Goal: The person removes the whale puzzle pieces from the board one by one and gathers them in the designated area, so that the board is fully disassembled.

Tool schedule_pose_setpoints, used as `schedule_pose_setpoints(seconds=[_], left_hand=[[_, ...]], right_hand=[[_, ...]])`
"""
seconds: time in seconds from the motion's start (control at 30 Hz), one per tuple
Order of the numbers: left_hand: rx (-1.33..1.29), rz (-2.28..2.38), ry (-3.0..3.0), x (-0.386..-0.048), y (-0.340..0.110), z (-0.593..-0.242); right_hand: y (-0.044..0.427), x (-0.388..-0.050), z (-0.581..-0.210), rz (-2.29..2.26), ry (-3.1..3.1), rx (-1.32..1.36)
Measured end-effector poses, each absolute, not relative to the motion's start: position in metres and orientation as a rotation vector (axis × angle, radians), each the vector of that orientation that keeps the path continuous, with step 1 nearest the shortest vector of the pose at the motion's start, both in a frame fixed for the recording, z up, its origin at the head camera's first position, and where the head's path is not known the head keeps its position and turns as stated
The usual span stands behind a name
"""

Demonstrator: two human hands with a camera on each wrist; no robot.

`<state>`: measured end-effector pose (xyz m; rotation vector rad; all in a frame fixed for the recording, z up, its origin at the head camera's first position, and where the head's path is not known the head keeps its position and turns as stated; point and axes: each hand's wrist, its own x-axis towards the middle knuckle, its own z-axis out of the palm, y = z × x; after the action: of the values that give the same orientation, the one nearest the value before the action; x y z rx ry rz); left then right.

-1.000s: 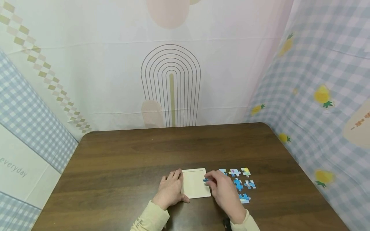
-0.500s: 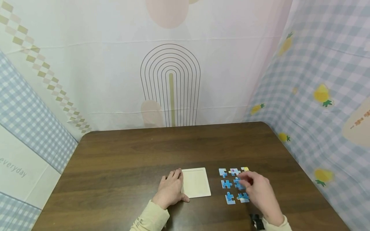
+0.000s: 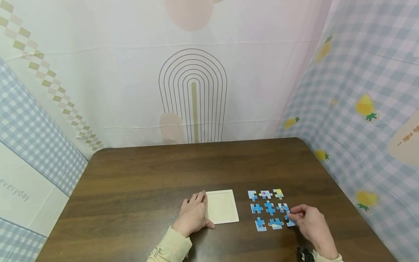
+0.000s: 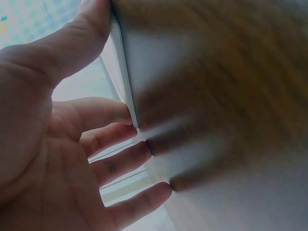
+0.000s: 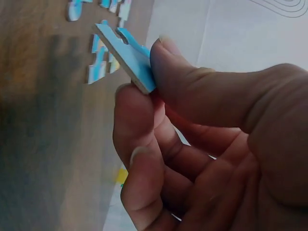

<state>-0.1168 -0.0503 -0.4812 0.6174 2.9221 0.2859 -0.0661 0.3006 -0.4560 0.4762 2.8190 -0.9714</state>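
At the right end of a group of jigsaw pieces, my right hand (image 3: pixel 312 223) pinches a blue jigsaw piece (image 3: pixel 290 221) between thumb and fingertips. The right wrist view shows this piece (image 5: pixel 129 60) tilted under the thumb, with its pale cut edge visible. My left hand (image 3: pixel 193 214) rests along the left side of a cream puzzle tray (image 3: pixel 222 207), its fingers extended and its thumb at the near edge. Seen from the left wrist, thumb and fingertips touch the rim of the tray (image 4: pixel 120 72). No pieces lie in the visible part of the tray.
Several loose pieces lie in rows right of the tray, including a centre piece (image 3: pixel 270 208), a yellow-marked piece (image 3: pixel 278 193) and a near-left piece (image 3: pixel 260 224). All of this is on a brown wooden table (image 3: pixel 147 174). Patterned cloth (image 3: pixel 255 91) hangs behind it.
My right hand has moved from the tray's right edge, across the pieces, to their near right corner, uncovering the left and middle pieces. My left hand and the tray have stayed put.
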Motion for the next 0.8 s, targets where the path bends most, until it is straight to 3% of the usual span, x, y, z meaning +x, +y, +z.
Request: schedule_pose_setpoints(seconds=[0.8], left_hand=[[0.619,0.305,2.91,-0.118,-0.052,-0.482]], right_hand=[[0.305,-0.067,-0.475,-0.924,2.746,0.533]])
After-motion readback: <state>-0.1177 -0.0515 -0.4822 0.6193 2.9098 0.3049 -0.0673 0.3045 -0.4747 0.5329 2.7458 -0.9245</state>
